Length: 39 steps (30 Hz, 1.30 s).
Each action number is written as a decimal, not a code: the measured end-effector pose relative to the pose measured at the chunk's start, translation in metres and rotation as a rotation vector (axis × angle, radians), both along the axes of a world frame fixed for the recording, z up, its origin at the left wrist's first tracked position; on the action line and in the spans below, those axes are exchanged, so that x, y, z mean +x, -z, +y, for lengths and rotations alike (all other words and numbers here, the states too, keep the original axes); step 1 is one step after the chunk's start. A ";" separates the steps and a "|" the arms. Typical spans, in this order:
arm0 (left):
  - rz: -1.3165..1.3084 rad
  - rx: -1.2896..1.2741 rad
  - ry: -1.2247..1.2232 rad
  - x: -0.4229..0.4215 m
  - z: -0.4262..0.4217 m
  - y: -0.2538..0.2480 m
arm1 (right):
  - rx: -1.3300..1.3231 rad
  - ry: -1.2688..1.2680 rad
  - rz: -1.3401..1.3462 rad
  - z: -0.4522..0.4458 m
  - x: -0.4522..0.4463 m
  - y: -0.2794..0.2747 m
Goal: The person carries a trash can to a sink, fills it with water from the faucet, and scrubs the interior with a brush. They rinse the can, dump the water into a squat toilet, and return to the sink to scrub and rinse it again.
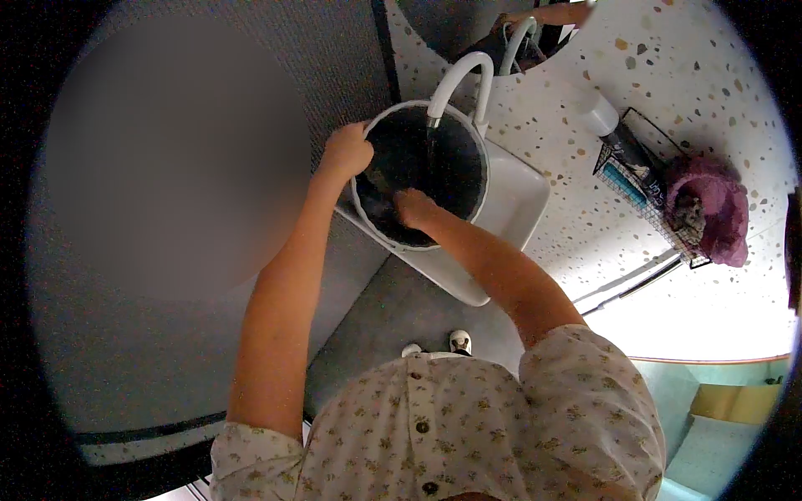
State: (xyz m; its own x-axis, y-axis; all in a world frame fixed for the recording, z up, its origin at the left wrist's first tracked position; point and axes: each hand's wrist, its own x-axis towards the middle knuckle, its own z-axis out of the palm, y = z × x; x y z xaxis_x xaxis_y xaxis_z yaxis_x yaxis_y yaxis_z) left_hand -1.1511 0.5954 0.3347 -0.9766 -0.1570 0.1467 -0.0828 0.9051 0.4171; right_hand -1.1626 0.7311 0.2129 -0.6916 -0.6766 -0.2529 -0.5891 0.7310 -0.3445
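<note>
A round bucket (468, 171) with a white rim and a dark inside rests tilted in the white sink (522, 192). Above its opening, the white faucet (458, 77) runs a thin stream of water into it. My left hand (347, 153) is closed around the rim on the left side. Inside the bucket is my right hand (415, 208), its fingers curled low near the wall. Whatever those fingers hold, if anything, is hidden in the dark interior.
A speckled wall (576, 50) with a round mirror (434, 33) stands behind the faucet. To the right, a black wire basket (639, 196) carries a dark bottle with a white cap (598, 114) and a purple cloth (710, 204). A grey partition (342, 50) borders the left.
</note>
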 end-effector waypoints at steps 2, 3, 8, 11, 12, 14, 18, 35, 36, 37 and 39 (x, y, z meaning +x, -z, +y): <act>-0.035 -0.021 -0.019 0.002 0.003 -0.003 | 0.019 0.085 -0.072 0.000 -0.001 -0.017; -0.031 -0.027 -0.023 0.003 0.002 -0.002 | 0.042 0.170 -0.144 -0.001 -0.001 -0.025; -0.076 -0.002 -0.044 0.008 0.002 -0.004 | 0.048 0.148 -0.067 0.022 -0.007 0.016; -0.076 -0.037 -0.084 0.008 0.009 -0.004 | 0.020 0.039 0.022 0.018 -0.015 0.014; -0.101 -0.054 -0.072 0.007 0.010 -0.007 | -0.018 0.053 0.024 0.014 -0.018 0.009; -0.119 -0.072 -0.061 0.004 0.012 -0.008 | 0.003 0.097 0.012 0.004 -0.026 -0.001; -0.010 -0.016 -0.062 0.004 0.008 0.000 | -0.020 0.184 -0.034 0.021 -0.010 -0.019; -0.030 0.030 -0.059 0.005 0.003 -0.004 | 0.204 0.103 0.146 0.033 -0.027 -0.002; -0.047 0.054 -0.065 0.008 0.007 -0.011 | 0.338 0.036 0.182 0.032 -0.035 -0.007; -0.068 0.078 -0.072 0.011 0.009 -0.012 | 0.343 0.029 0.177 0.032 -0.041 -0.011; -0.087 0.048 -0.112 0.008 0.011 -0.007 | 0.189 0.084 0.387 0.035 -0.053 -0.016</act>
State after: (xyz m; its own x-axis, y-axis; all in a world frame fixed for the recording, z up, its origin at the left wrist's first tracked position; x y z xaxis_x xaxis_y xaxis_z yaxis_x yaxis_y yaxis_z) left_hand -1.1428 0.6063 0.3417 -0.9613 -0.2704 0.0519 -0.2200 0.8675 0.4461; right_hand -1.2153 0.7656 0.2289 -0.8105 -0.5806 -0.0781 -0.5842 0.8109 0.0340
